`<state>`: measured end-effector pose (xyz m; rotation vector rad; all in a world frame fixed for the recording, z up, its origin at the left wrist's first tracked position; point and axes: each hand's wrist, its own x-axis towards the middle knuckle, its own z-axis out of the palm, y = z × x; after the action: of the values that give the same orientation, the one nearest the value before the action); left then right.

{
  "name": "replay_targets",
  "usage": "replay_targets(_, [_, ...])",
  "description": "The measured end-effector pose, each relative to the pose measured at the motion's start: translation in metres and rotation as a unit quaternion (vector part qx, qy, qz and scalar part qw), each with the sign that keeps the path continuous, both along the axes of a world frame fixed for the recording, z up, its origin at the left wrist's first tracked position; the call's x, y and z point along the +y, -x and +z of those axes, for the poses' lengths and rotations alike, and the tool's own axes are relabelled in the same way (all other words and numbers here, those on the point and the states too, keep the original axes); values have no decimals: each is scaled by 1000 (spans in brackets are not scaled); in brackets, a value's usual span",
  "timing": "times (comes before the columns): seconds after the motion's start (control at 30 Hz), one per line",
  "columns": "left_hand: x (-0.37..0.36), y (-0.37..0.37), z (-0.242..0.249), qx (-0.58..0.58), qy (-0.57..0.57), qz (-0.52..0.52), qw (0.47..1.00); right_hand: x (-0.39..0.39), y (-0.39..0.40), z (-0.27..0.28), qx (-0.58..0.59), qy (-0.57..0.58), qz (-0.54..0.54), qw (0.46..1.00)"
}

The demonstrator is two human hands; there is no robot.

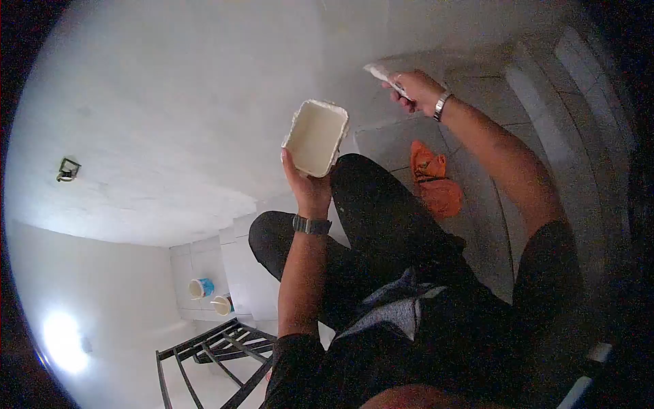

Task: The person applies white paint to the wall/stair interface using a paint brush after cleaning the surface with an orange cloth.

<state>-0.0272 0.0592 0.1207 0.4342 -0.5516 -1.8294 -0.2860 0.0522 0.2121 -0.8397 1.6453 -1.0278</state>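
Note:
My left hand [310,189] grips a rectangular off-white tub [316,138] from its near side, thumb along the wall. Thick white residue crusts the tub's rim, and its pale inside faces me. Farther to the right, my right hand [414,90] is closed round a short hand tool [378,71] whose far end is coated white. Whether that end is bristle or blade I cannot tell. The tool's end is close to the grey-white wall [225,88], over a darker patch. My bent knees are just below the tub.
An orange bag-like item [436,184] lies on the tiled floor right of my legs. Curved steps [538,102] rise at the right. Two buckets [201,288] stand far off at lower left, near a dark metal railing [218,354]. A small fitting [68,169] is on the wall.

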Motion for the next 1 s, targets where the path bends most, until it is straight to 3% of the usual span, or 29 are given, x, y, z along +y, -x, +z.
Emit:
replay_targets(0.03, [1,0,2,-1,6,0,1000,3,2,8,0,0,0,1000])
replay_targets(0.1, [2,0,6,-10,-2,7,1000,10,-8,47,154,117,-10,981])
replay_targets(0.17, [3,0,5,-22,-11,12,1000,8,-11,83,216,230,-36,948])
replay_targets(0.27, [-1,2,0,-13,5,8,1000,9,-18,134,120,313,-63,940])
replay_targets(0.3, [-2,1,-1,-18,7,4,1000,1,-13,127,120,314,-64,940])
replay_targets(0.37, [-4,-1,-2,-24,11,0,1000,-22,-1,88,247,286,14,926])
replay_targets(0.47, [-9,-1,-9,-17,19,-3,1000,-22,-3,16,181,180,37,966])
replay_targets(0.5, [-11,-2,-14,-16,20,-5,1000,-15,-8,-7,91,118,-9,989])
replay_targets(0.6, [-11,-3,-18,-15,20,-2,1000,-2,-3,-78,110,-7,53,992])
replay_targets(0.67, [-7,1,-14,2,5,-1,1000,17,2,-103,118,14,106,987])
replay_targets(0.7, [-7,0,-12,6,9,2,1000,26,-1,-112,92,25,77,992])
replay_targets(0.8, [-14,-2,-17,-34,0,14,999,55,-14,-102,71,71,54,994])
replay_targets(0.87, [-13,-4,-14,-73,8,22,997,63,-18,-97,188,142,61,970])
replay_targets(0.9, [-13,-6,-12,-117,7,25,993,66,-23,-82,192,146,69,968])
replay_targets(0.97, [-11,-10,-20,-123,-15,18,992,77,-32,-61,307,205,103,923])
replay_targets(1.0, [-11,-12,-23,-125,-20,-5,992,72,-35,-57,307,208,110,922])
